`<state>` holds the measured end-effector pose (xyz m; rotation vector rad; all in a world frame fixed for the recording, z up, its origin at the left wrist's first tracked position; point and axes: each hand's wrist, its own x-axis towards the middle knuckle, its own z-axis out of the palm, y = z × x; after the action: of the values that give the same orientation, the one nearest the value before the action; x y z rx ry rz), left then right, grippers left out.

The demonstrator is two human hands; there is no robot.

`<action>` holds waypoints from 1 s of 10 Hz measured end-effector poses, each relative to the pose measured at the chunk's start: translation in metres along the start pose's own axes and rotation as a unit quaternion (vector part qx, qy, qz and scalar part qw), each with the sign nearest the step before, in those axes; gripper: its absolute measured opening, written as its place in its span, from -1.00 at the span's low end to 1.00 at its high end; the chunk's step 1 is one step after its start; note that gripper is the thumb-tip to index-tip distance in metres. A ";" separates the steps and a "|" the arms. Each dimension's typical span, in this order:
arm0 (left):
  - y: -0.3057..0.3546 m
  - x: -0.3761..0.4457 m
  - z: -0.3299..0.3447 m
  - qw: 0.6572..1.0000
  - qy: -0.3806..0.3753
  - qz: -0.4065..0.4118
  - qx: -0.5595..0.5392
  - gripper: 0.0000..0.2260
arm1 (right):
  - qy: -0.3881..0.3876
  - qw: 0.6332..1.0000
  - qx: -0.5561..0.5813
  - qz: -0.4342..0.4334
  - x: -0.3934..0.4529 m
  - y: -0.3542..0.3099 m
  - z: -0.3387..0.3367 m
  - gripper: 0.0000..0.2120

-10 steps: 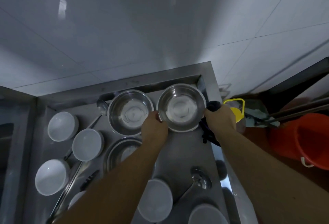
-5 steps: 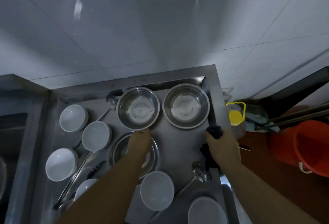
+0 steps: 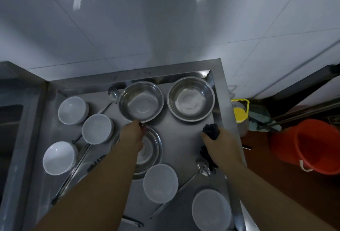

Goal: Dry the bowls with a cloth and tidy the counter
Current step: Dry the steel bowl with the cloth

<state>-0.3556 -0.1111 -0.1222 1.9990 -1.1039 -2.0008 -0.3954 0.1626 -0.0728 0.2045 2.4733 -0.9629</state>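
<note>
the left hand (image 3: 132,135) pinched the near rim of the middle steel bowl (image 3: 141,101) at the counter's (image 3: 184,138) back. the right hand (image 3: 219,142) was fisted around a dark cloth (image 3: 211,129). lifted by one edge, the tilting bowl could slip and knock the steel bowl (image 3: 150,152) below.

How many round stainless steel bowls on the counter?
3. Steel bowl at back centre, its near rim at the left hand; steel bowl in the back right corner; steel bowl under the left forearm, partly hidden. More may be covered.
</note>
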 end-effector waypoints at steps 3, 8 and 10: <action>0.015 -0.056 -0.059 0.998 -0.042 0.034 -0.028 -0.88 | -0.009 0.997 0.075 -0.025 -0.060 -0.030 -0.013 -0.71; 0.082 -0.180 -0.238 0.950 -0.306 0.057 -0.025 -0.79 | -0.106 0.930 0.303 -0.180 -0.231 -0.214 0.000 -0.72; 0.108 -0.224 -0.308 0.891 -0.445 0.091 -0.011 -0.61 | -0.032 0.911 0.016 -0.410 -0.296 -0.254 0.039 -0.40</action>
<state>-0.0919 -0.1932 0.1615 0.8380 -1.2945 -2.8449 -0.1983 -0.0421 0.1968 -0.9154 2.4823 -1.2852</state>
